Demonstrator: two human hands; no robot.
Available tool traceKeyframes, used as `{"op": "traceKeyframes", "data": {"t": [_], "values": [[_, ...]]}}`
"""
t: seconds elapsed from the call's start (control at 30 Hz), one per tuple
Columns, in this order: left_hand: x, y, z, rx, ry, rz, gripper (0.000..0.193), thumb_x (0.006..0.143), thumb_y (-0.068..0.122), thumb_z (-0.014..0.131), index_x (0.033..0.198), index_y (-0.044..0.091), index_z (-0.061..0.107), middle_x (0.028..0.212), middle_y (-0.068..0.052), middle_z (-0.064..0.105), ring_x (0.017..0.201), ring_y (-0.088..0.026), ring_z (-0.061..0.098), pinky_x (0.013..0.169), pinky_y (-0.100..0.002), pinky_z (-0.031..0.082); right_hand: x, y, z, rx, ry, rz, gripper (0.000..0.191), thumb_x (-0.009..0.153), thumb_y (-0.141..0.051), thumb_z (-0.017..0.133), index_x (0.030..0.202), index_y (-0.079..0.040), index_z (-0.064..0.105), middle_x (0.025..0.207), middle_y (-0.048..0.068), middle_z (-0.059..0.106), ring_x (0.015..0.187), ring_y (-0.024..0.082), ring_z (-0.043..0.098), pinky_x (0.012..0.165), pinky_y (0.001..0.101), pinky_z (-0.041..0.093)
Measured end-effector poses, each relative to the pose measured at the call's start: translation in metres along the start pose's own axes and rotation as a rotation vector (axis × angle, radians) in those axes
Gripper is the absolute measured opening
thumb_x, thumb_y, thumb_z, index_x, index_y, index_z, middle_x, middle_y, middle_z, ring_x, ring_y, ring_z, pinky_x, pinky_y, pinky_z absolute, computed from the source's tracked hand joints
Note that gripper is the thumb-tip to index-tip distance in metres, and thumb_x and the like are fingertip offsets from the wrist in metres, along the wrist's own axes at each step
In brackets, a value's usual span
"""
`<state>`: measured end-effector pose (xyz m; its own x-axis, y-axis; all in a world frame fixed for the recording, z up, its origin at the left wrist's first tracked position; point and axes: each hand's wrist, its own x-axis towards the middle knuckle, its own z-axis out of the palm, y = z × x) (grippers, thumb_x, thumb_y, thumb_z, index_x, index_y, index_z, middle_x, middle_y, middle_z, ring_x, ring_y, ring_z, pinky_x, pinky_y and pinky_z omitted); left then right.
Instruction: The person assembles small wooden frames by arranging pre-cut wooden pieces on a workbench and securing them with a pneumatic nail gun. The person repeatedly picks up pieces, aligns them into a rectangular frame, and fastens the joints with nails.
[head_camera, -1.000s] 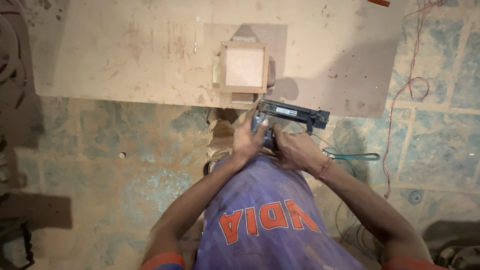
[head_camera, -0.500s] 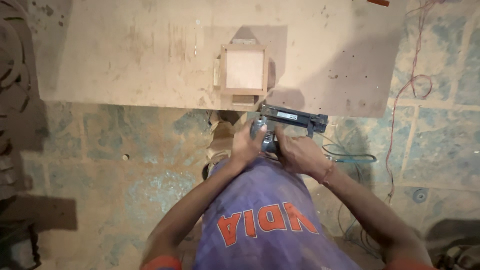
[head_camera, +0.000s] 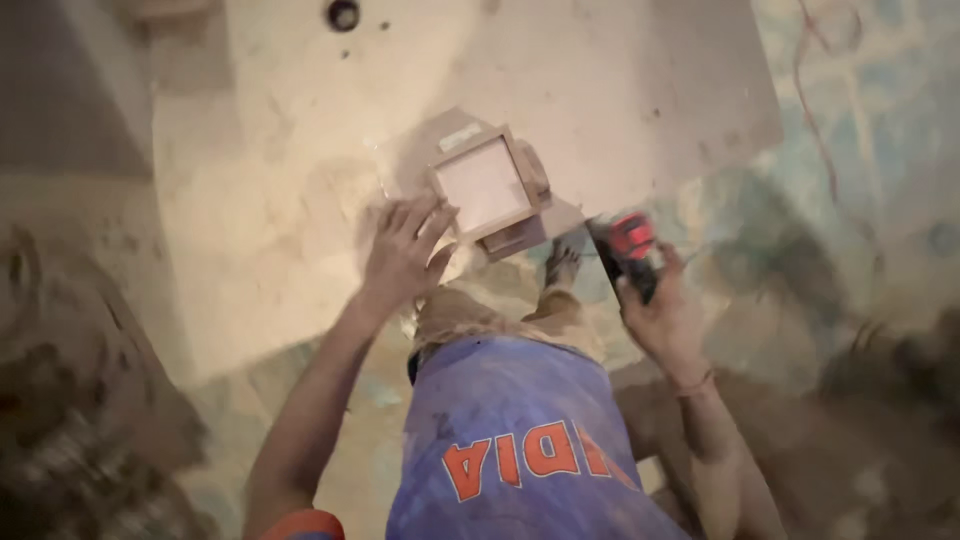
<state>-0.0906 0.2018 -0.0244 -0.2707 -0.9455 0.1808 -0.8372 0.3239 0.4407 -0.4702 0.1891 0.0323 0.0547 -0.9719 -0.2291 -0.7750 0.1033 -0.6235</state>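
Left hand (head_camera: 405, 255), fingers spread, rests on the pale dusty wooden counter (head_camera: 290, 200), touching the small square wooden frame (head_camera: 487, 187) near its edge. Right hand (head_camera: 665, 315) grips a blurred black-and-red power tool (head_camera: 630, 250) beside the counter; a red cord (head_camera: 815, 110) crosses the tiled floor. Earlier, both hands held the tool.

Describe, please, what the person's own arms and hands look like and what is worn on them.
Both arms are bare from the upper arm down. An orange sleeve hem shows at the left upper arm, part of a purple shirt with orange lettering. The left hand wears no glove or ring that I can see. The right hand is bare too, with a thin reddish band at its wrist. The picture is motion-blurred.
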Motion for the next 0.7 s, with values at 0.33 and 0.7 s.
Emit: {"op": "traceKeyframes", "data": {"t": [0.33, 0.7], "values": [[0.12, -0.061, 0.012, 0.247, -0.596, 0.987, 0.099, 0.067, 0.066, 0.08, 0.155, 0.06, 0.035, 0.174, -0.006, 0.017, 0.158, -0.036, 0.012, 0.123, -0.071, -0.004, -0.136, -0.063, 0.128, 1.554, 0.276, 0.688, 0.031, 0.095, -0.017, 0.067, 0.12, 0.001, 0.065, 0.074, 0.001, 0.056, 0.062, 0.012, 0.056, 0.059, 0.0272, 0.049], [0.115, -0.05, 0.006, 0.227, -0.545, 1.225, 0.081, 0.066, 0.045, 0.088, 0.141, 0.045, 0.057, 0.177, -0.012, 0.02, 0.162, -0.04, 0.013, 0.116, -0.079, 0.01, -0.161, -0.085, 0.258, 2.036, 0.125, 0.52, 0.018, 0.094, -0.008, 0.068, 0.11, -0.002, 0.062, 0.075, 0.002, 0.055, 0.063, 0.012, 0.056, 0.062, 0.0293, 0.049]]}}
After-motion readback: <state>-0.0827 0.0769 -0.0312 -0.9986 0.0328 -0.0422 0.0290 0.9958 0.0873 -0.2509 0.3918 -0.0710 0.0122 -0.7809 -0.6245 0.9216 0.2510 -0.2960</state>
